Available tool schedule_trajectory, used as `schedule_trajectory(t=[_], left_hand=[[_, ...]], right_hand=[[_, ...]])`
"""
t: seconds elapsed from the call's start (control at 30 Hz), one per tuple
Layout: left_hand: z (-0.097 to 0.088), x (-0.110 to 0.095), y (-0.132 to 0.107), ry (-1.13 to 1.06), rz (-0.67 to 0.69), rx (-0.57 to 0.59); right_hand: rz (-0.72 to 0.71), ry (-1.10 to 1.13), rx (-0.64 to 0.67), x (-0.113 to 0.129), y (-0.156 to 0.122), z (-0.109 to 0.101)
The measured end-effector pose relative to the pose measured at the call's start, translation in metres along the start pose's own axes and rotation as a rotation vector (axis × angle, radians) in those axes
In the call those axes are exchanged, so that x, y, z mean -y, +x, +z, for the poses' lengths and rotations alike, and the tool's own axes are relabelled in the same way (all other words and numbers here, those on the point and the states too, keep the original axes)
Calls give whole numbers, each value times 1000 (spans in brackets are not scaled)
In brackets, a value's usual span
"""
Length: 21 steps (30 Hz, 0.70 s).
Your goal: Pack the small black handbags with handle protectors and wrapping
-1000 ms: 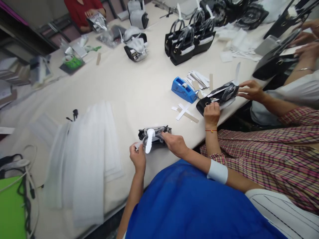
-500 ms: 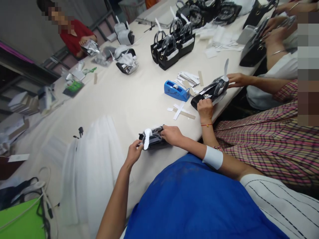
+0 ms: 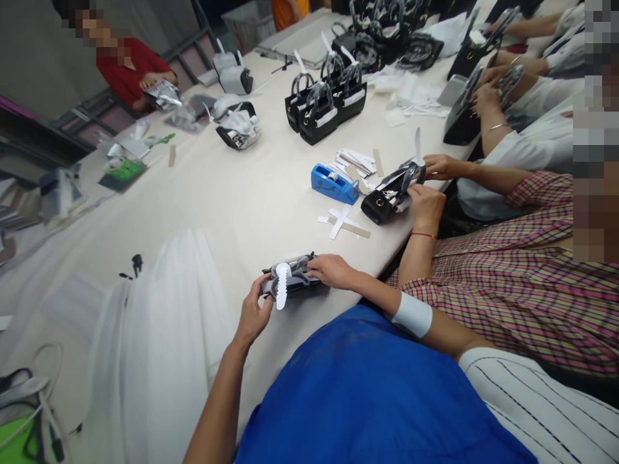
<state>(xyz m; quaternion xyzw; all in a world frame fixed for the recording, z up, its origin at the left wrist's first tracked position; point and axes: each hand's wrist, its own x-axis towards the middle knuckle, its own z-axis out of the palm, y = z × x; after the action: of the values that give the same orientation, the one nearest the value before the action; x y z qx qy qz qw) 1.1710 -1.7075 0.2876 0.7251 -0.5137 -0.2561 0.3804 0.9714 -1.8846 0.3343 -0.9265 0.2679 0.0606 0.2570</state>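
A small black handbag [image 3: 309,290] stands on the table in front of me, its top towards me. A white toothed strip [image 3: 282,287] hangs over the bag's left part, near the plastic-wrapped handles. With fingers and thumb, my left hand [image 3: 255,309] grips the bag's left end. At the opposite end my right hand [image 3: 333,270] is closed on the upper edge, its fingertips partly hidden at the opening. Beyond my right hand lie crossed paper strips [image 3: 341,222] and a blue tape dispenser [image 3: 333,184].
White foam sheets [image 3: 164,335] drape over the table's edge at left. Right of me, a co-worker in a checked shirt [image 3: 503,264] handles another black handbag [image 3: 380,205]. Several black handbags [image 3: 319,125] stand farther back. A person in red [image 3: 128,71] is across the table.
The view has shifted slightly. My left hand has spread more around the bag's left end, while my right stays at the other end. The co-worker's near hand has moved up along their bag.
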Motion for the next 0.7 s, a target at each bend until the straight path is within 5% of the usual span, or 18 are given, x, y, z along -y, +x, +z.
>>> schedule_trajectory(t=[0.3,0.7], left_hand=[[-8,9,-3,98,157,102],[0,10,-35,237,-11,116]], right_hand=[[67,101,104,10,-1,5],[77,155,80,23,-56,35]])
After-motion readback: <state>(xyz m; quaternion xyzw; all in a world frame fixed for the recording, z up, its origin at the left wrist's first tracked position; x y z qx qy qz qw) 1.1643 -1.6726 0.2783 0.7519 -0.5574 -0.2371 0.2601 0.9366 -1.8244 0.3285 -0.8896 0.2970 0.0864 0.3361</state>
